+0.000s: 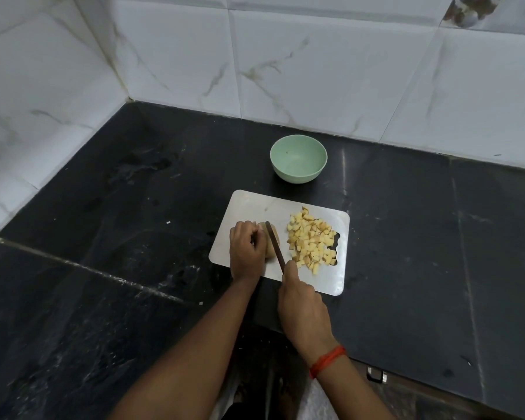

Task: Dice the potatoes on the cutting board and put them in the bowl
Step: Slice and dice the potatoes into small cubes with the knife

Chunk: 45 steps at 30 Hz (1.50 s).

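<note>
Both hands working one potato on the cutting board.
The left hand (246, 250) curls over the whole potato (269, 251) and holds it down on the left part of the cutting board (255, 204). The right hand (302, 310), with a red thread (326, 360) on its wrist, grips the handle of the knife (275, 245); the blade lies across the potato, just beside the left fingers. A pile of potato cubes (311, 241) covers the right part of the board. The green bowl (297, 174) stands just beyond the board's far edge on the black counter (103, 237), near the tiled wall (315, 71).
</note>
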### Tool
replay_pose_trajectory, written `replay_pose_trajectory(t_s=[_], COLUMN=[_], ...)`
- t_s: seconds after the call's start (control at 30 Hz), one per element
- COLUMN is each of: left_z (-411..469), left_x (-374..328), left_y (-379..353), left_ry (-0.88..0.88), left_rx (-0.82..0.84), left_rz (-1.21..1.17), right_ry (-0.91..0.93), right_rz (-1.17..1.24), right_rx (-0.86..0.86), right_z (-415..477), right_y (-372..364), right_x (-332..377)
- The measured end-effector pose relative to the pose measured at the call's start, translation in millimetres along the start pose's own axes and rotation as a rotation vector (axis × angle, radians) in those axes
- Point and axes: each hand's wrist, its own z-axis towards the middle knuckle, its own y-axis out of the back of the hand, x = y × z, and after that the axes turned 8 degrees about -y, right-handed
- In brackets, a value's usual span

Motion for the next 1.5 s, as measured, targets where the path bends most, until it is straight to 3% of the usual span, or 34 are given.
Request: replay_pose_trajectory(t_s=[0.3, 0.57, 0.8, 1.03, 1.17, 1.3, 1.5], left_z=[-1, 1, 1, 0, 0, 2, 1], left_x=[-2, 3, -2, 2, 1, 0, -2], left_y=[0, 1, 0, 1, 1, 4, 5], left_ry=[0.007, 0.012, 0.071, 0.072, 0.106, 0.150, 0.153], left_rx=[0.035, 0.050, 0.044, -0.007, 0.008, 0.001, 0.014], left_rz=[0.003, -0.040, -0.053, -0.016, -0.044, -0.053, -0.055], right_ry=[-0.025, 0.061, 0.080, 0.076, 0.005, -0.025, 0.008], right_rz=[-0.014, 0.001, -0.179, -0.328, -0.203, 0.185, 0.118], right_rx=[0.011, -0.094, -0.087, -0.041, 0.066, 0.078, 0.029], right_z=[30, 55, 49, -15, -21, -13, -48], right_y=[-9, -16, -25, -51, -43, -32, -36], right_x=[21, 43, 33, -13, -19, -25, -41])
